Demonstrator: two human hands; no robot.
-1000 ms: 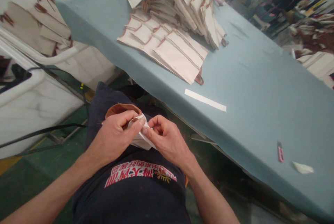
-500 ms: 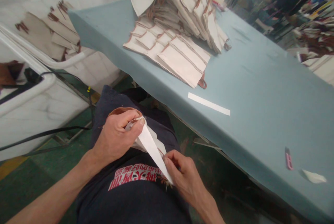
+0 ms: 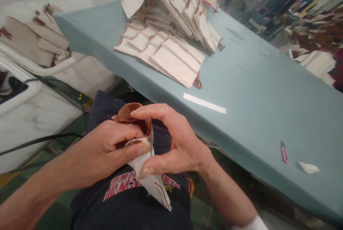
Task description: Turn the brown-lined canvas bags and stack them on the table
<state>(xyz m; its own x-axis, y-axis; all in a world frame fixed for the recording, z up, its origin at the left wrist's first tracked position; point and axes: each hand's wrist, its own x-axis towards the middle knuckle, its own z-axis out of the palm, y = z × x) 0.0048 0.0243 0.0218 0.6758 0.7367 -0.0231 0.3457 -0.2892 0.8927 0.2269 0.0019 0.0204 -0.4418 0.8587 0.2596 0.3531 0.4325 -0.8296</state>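
In front of my lap is a piece of white cloth (image 3: 156, 188) with a brown lining or trim (image 3: 130, 111) curled open at its upper end. My left hand (image 3: 118, 145) grips its upper part, thumb on the white side and fingers tucked into the brown opening. My right hand (image 3: 178, 142) arches over the same piece from the right, thumb and fingers wide apart. Its fingertips are by the brown edge and its thumb lies over the white cloth; whether they press on it I cannot tell. The cloth's lower end hangs over a dark garment with red lettering (image 3: 122, 185).
A blue-green table (image 3: 254, 90) bears stacked white cloth pieces with brown trim (image 3: 177, 62), a white strip (image 3: 205, 103), a small pink-handled cutter or snips (image 3: 284, 152) and a cloth scrap (image 3: 308, 167). White bins (image 3: 88, 71) stand at left, near a black cable (image 3: 40, 142).
My right hand has left the lower end of the white strip at the cloth and moved up, its fingers spreading around the top. More brown lining shows. The view has shifted slightly right.
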